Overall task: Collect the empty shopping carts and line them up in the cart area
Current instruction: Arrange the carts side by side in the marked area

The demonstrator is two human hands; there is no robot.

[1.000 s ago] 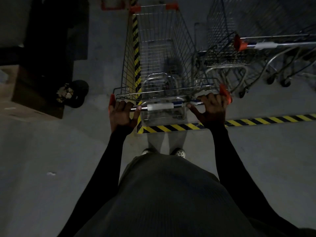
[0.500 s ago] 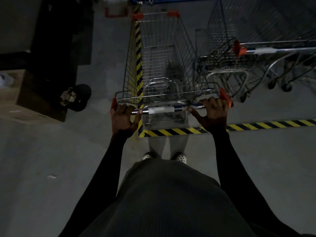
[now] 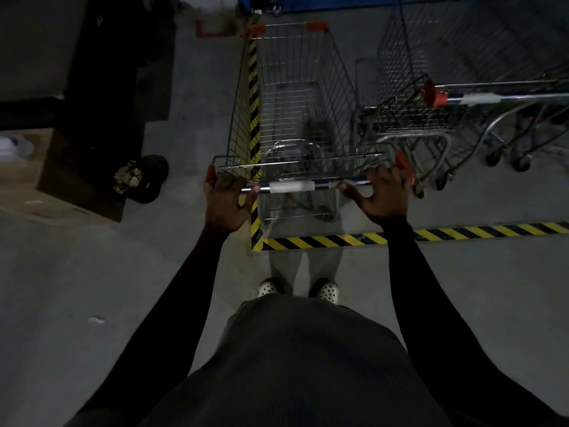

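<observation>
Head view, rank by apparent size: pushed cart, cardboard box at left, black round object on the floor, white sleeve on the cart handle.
1. pushed cart
2. cardboard box, cut off by the frame's left edge, so only its visible part is ranked
3. black round object
4. white sleeve

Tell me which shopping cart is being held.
The middle cart, by the striped floor tape: the left hand and right hand grip its handle. The cart to its right stands untouched.
</observation>
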